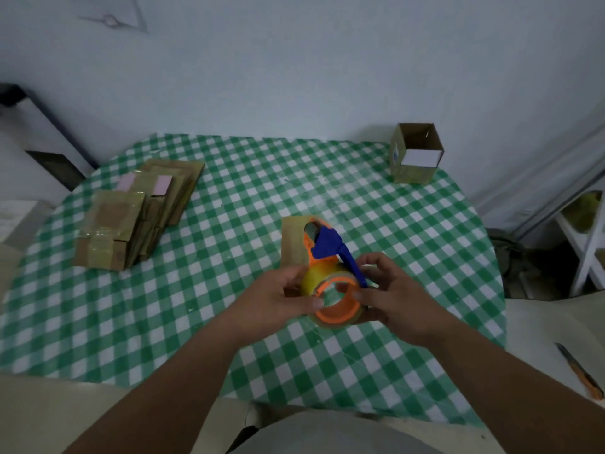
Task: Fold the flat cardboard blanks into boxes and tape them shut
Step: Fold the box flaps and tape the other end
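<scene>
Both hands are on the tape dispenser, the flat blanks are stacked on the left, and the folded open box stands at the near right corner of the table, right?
Not quite. The head view shows the open box at the far right corner. Both hands, left and right, do hold the tape dispenser, with the blanks stacked left.

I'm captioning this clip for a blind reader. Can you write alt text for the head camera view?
Both hands, left hand and right hand, grip an orange and blue tape dispenser above a small cardboard piece on a green checked tablecloth. A stack of flat cardboard blanks lies far left, an open box far right.
</scene>
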